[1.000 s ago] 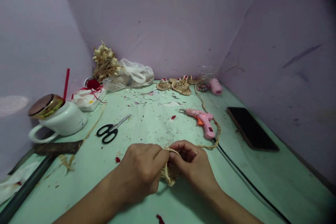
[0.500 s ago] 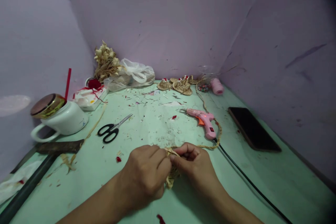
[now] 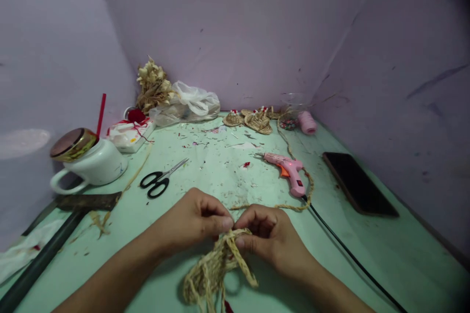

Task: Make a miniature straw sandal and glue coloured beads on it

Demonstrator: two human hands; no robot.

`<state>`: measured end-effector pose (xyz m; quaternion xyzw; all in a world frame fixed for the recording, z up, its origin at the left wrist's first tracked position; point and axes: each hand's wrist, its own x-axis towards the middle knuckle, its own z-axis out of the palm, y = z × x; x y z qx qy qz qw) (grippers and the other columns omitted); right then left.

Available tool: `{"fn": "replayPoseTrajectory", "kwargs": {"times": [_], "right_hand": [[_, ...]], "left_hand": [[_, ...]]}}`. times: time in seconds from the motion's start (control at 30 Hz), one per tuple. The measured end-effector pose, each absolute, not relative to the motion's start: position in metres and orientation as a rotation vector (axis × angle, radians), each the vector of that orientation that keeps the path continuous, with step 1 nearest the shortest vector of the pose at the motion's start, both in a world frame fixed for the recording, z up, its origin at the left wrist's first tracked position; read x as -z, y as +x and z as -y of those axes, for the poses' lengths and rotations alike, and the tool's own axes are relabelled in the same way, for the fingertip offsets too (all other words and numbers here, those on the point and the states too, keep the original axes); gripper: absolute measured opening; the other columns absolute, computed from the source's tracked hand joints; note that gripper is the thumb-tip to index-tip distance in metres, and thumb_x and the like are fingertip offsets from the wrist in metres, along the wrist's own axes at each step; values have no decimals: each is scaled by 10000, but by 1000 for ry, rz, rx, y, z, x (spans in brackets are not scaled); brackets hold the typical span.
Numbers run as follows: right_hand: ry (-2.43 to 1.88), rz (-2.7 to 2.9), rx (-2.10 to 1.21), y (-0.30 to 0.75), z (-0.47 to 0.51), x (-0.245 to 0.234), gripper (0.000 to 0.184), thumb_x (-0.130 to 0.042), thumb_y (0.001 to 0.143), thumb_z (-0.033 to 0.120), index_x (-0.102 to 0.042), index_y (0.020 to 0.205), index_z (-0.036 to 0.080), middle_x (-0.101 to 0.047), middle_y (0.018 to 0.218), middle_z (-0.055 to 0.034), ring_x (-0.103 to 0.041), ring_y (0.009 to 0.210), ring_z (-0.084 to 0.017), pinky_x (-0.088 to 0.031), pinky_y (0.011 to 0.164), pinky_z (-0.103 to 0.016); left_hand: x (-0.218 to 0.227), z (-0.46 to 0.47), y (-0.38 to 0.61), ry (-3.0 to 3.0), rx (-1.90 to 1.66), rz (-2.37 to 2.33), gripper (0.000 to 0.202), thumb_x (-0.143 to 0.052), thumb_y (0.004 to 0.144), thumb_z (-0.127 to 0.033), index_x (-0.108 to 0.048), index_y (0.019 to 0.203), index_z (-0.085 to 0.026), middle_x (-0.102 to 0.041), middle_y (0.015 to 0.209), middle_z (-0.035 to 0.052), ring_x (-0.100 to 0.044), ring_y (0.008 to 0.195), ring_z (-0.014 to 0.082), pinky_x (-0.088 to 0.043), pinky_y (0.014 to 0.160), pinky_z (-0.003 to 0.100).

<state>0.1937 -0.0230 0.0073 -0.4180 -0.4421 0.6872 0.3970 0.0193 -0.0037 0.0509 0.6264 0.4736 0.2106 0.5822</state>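
Observation:
Between my hands, at the near middle of the table, is a woven piece of straw-coloured braid with loose strands hanging toward me. My left hand pinches its upper edge between thumb and fingers. From the other side my right hand grips the same edge, thumb in front and fingers curled behind. One braid end slants down below my right thumb. Beyond my hands a twisted cord runs along the table and curves behind a pink glue gun, which lies on its side.
Black-handled scissors lie left of centre. A hammer, a white mug and a white box stand along the left. Small woven hats and pink thread sit at the back; a phone is right.
My left hand has shifted from a fist over the braid to a pinch on its edge. The woven piece has swung out lower left, showing more of it. The view has turned slightly left.

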Motion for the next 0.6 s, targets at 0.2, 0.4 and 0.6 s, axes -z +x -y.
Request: {"fn": "replayPoseTrajectory", "kwargs": {"times": [0.2, 0.4, 0.6], "right_hand": [[-1159, 1216, -1619, 192, 23, -2, 200, -754, 511, 180, -608, 643, 142, -554, 500, 43, -459, 457, -72, -349, 448, -197], [-1075, 1292, -1668, 193, 29, -1, 154, -706, 608, 231, -612, 686, 137, -598, 603, -3, -522, 539, -110, -406, 512, -233], [-1141, 1292, -1569, 191, 31, -5, 125, -672, 637, 213, -570, 641, 142, -547, 559, 19, -478, 516, -97, -382, 487, -217]], "left_hand": [[-32, 4, 25, 1073, -502, -1138, 185, -688, 540, -275, -599, 551, -113, -501, 448, -36, -405, 437, 69, -291, 465, 211], [-24, 6, 30, 1145, -515, -1062, 272, -654, 568, -365, -512, 561, -133, -409, 458, -58, -298, 450, 60, -206, 455, 214], [-20, 14, 38, 1406, -597, -1234, 227, -479, 722, -351, -413, 592, -177, -345, 518, -61, -291, 508, 88, -232, 471, 220]]}}
